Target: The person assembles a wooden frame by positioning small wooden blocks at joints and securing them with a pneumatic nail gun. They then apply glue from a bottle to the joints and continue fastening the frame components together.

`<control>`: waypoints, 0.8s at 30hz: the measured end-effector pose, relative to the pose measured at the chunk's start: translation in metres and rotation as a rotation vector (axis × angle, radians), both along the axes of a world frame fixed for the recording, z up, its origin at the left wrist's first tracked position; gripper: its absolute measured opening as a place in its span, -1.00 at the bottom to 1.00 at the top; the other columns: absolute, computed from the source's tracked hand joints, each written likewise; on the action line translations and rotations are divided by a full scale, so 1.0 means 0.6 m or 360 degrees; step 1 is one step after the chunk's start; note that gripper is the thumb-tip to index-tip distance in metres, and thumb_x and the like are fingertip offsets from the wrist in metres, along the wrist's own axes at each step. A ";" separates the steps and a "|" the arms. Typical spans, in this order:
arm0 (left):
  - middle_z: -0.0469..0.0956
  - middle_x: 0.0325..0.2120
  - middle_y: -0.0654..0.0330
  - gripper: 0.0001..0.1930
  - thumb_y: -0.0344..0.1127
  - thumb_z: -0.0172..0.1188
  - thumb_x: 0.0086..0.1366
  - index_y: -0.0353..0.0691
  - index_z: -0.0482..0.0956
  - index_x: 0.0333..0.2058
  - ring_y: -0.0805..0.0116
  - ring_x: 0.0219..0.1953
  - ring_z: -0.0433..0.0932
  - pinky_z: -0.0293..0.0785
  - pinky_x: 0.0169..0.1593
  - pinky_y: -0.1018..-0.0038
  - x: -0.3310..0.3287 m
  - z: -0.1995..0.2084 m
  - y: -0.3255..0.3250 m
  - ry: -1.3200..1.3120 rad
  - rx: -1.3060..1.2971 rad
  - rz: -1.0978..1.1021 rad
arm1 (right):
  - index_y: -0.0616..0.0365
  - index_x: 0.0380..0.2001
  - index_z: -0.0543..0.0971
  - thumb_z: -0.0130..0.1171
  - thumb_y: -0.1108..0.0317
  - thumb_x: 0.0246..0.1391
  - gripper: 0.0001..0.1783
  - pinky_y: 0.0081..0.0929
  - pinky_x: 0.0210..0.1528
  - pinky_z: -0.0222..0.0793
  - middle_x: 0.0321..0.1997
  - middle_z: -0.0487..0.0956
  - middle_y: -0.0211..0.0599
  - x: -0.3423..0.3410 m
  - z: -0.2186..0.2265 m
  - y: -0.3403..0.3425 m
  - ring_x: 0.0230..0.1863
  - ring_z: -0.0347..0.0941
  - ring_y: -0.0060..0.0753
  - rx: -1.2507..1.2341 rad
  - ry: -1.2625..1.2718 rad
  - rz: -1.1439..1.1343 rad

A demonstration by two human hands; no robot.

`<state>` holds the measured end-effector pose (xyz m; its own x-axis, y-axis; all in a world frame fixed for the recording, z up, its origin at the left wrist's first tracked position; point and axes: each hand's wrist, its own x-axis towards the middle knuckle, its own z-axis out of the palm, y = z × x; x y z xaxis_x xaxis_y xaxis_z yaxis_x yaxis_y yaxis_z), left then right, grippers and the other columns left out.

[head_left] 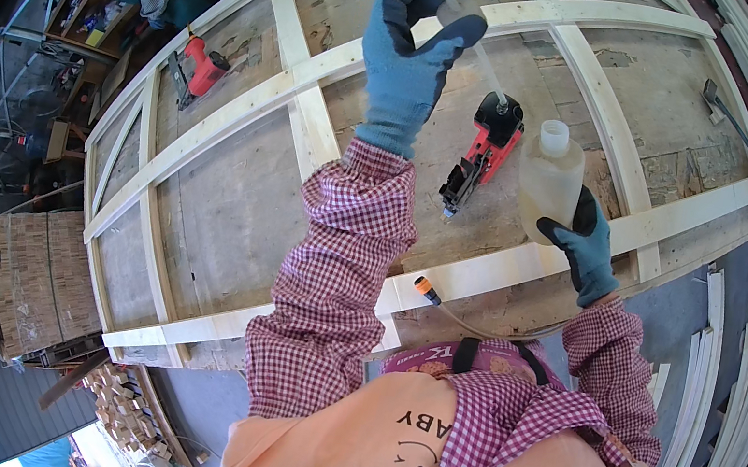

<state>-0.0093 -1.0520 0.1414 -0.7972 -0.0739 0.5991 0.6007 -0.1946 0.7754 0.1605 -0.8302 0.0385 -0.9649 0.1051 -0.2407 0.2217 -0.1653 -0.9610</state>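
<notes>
The plastic bottle [550, 178], translucent with its neck open and a pale yellowish liquid filling most of it, is held upright in the gloved right hand [582, 247], whose grip is closed around its lower part, above the near edge of the large wooden table [232, 201]. The gloved left hand [414, 44] is raised over the middle of the table with its grip pinched on the bottle's cap with a long thin tube [481, 50]. A red nail gun [483, 153] lies on the table just left of the bottle, among the pale wooden frame strips [305, 115].
</notes>
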 end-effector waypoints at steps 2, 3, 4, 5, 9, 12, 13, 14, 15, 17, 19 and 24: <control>0.50 -0.24 0.20 -0.53 -0.52 0.34 -0.01 -0.24 0.42 -0.08 0.42 -0.17 0.47 0.48 -0.06 0.52 -0.003 0.000 -0.001 0.0056 -0.0206 0.0051 | 0.21 0.10 0.30 0.32 0.63 -0.27 -0.24 -0.46 0.07 0.36 0.04 0.43 -0.28 0.001 -0.002 0.002 0.03 0.38 -0.41 0.0013 0.0014 -0.0006; 0.51 -0.22 0.17 -0.56 -0.52 0.32 0.02 -0.24 0.43 -0.08 0.40 -0.13 0.48 0.48 -0.03 0.50 -0.003 0.003 -0.001 0.0083 -0.0310 0.0076 | 0.21 0.10 0.31 0.32 0.63 -0.27 -0.25 -0.46 0.07 0.36 0.04 0.44 -0.28 0.001 -0.001 0.003 0.02 0.38 -0.42 0.0014 0.0024 -0.0003; 0.51 -0.25 0.17 -0.56 -0.56 0.31 0.00 -0.26 0.43 -0.09 0.39 -0.18 0.50 0.50 -0.03 0.49 0.001 0.011 0.004 0.0107 -0.0450 0.0150 | 0.21 0.10 0.31 0.32 0.62 -0.27 -0.25 -0.47 0.07 0.35 0.03 0.44 -0.29 0.002 0.000 0.004 0.02 0.38 -0.42 0.0016 0.0035 -0.0001; 0.48 -0.21 0.15 -0.51 -0.50 0.32 0.01 -0.27 0.40 -0.04 0.38 -0.16 0.48 0.45 -0.03 0.50 0.001 0.015 0.009 0.0091 -0.0405 0.0047 | 0.21 0.10 0.31 0.32 0.62 -0.26 -0.25 -0.47 0.07 0.35 0.03 0.45 -0.29 0.002 0.001 0.004 0.02 0.38 -0.42 0.0017 0.0046 0.0002; 0.43 -0.16 0.13 -0.39 -0.41 0.37 -0.02 -0.32 0.34 0.03 0.36 -0.13 0.46 0.37 -0.04 0.50 0.006 0.040 0.022 0.0165 -0.0474 -0.0063 | 0.21 0.09 0.31 0.32 0.61 -0.26 -0.26 -0.48 0.08 0.33 0.02 0.45 -0.30 0.003 0.002 0.003 0.02 0.38 -0.43 -0.0019 0.0044 -0.0006; 0.42 -0.20 0.14 -0.40 -0.43 0.39 -0.06 -0.36 0.36 -0.01 0.36 -0.15 0.47 0.38 -0.07 0.51 0.002 0.052 0.033 0.0414 -0.0599 0.0022 | 0.21 0.09 0.31 0.32 0.61 -0.26 -0.26 -0.47 0.08 0.32 0.03 0.45 -0.30 0.003 0.006 0.004 0.04 0.37 -0.42 -0.0020 0.0046 0.0005; 0.42 -0.20 0.14 -0.40 -0.43 0.39 -0.06 -0.36 0.36 -0.01 0.36 -0.15 0.47 0.38 -0.07 0.51 0.002 0.051 0.035 0.0380 -0.0638 0.0012 | 0.21 0.09 0.31 0.32 0.61 -0.26 -0.26 -0.47 0.09 0.32 0.03 0.44 -0.30 0.002 0.006 0.004 0.04 0.36 -0.42 -0.0004 0.0052 0.0006; 0.42 -0.19 0.14 -0.40 -0.42 0.39 -0.06 -0.35 0.36 -0.01 0.36 -0.15 0.47 0.38 -0.07 0.51 0.002 0.052 0.037 0.0346 -0.0676 0.0001 | 0.21 0.09 0.31 0.32 0.61 -0.26 -0.26 -0.47 0.09 0.32 0.04 0.44 -0.30 0.002 0.006 0.005 0.04 0.36 -0.42 0.0013 0.0057 0.0007; 0.42 -0.18 0.14 -0.40 -0.42 0.39 -0.06 -0.35 0.36 -0.01 0.36 -0.15 0.47 0.37 -0.07 0.52 0.005 0.058 0.038 0.0312 -0.0720 -0.0004 | 0.21 0.09 0.31 0.33 0.61 -0.26 -0.26 -0.46 0.09 0.32 0.04 0.44 -0.30 0.002 0.004 0.006 0.05 0.36 -0.42 0.0010 0.0065 0.0007; 0.42 -0.19 0.15 -0.40 -0.42 0.39 -0.05 -0.35 0.36 -0.01 0.37 -0.15 0.47 0.37 -0.07 0.52 -0.003 0.048 0.040 0.0321 -0.0612 -0.0056 | 0.21 0.09 0.32 0.33 0.60 -0.26 -0.26 -0.46 0.09 0.32 0.04 0.44 -0.30 0.002 -0.003 0.008 0.05 0.35 -0.42 0.0006 0.0080 0.0007; 0.43 -0.19 0.16 -0.41 -0.43 0.38 -0.04 -0.35 0.35 0.00 0.38 -0.16 0.46 0.37 -0.07 0.53 0.000 0.054 0.043 0.0271 -0.0579 -0.0072 | 0.21 0.09 0.31 0.33 0.60 -0.27 -0.25 -0.45 0.10 0.32 0.04 0.44 -0.30 0.002 -0.006 0.011 0.05 0.35 -0.42 0.0014 0.0085 0.0001; 0.46 -0.20 0.20 -0.42 -0.47 0.37 -0.03 -0.31 0.36 0.00 0.44 -0.16 0.44 0.37 -0.07 0.56 -0.004 0.046 0.035 0.0120 -0.0274 -0.0268 | 0.22 0.10 0.31 0.34 0.58 -0.27 -0.24 -0.45 0.10 0.31 0.05 0.43 -0.29 0.002 -0.006 0.011 0.05 0.35 -0.43 0.0033 0.0081 0.0016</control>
<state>-0.0115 -1.0311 0.1689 -0.7423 0.1645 0.6496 0.6285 -0.1656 0.7600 0.1615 -0.8233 0.0349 -0.9769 0.0995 -0.1889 0.1738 -0.1431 -0.9743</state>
